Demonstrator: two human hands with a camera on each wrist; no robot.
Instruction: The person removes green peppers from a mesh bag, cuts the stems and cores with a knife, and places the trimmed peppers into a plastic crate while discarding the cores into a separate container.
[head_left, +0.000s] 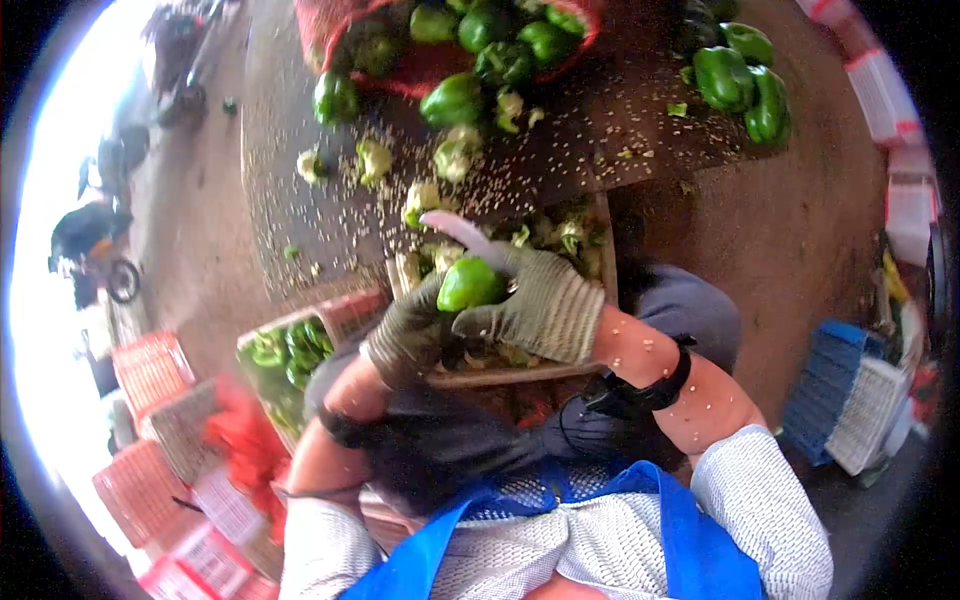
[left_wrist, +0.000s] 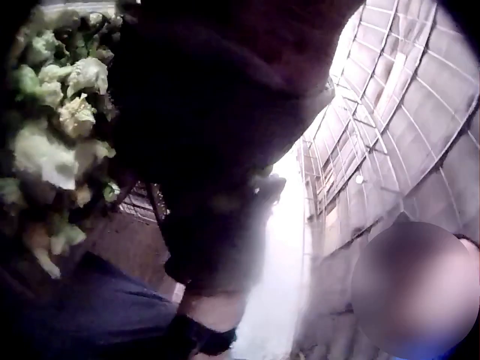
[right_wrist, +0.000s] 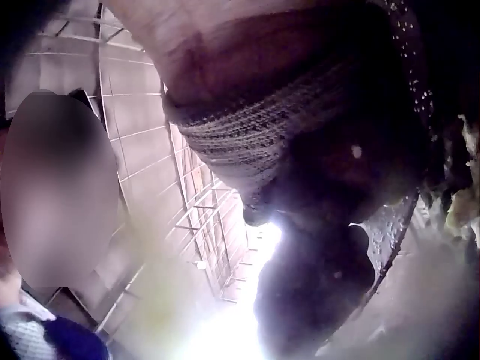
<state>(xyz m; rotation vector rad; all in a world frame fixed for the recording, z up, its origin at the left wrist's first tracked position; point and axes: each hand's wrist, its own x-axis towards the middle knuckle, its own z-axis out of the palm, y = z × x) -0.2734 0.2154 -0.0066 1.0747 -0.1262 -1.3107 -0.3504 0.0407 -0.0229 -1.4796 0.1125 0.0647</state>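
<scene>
Across a seed-strewn tabletop (head_left: 290,205), whole green peppers (head_left: 727,80) toward the far right and more spilling from a red mesh sack (head_left: 318,28); at the near edge, a crate (head_left: 510,376) of pale trimmings (head_left: 572,236). Held above that crate, between both gloved hands: one green pepper (head_left: 470,285). Left grip (head_left: 408,325) seemingly curled round its side; right grip (head_left: 545,305) closed on a knife (head_left: 460,230), close against the same fruit, though hard to tell whether touching. Probably light and hollow, firm-walled but apt to crack under a hard squeeze, with smooth, rather slippery skin. Best cradled round the broad sides, well clear of the blade.
</scene>
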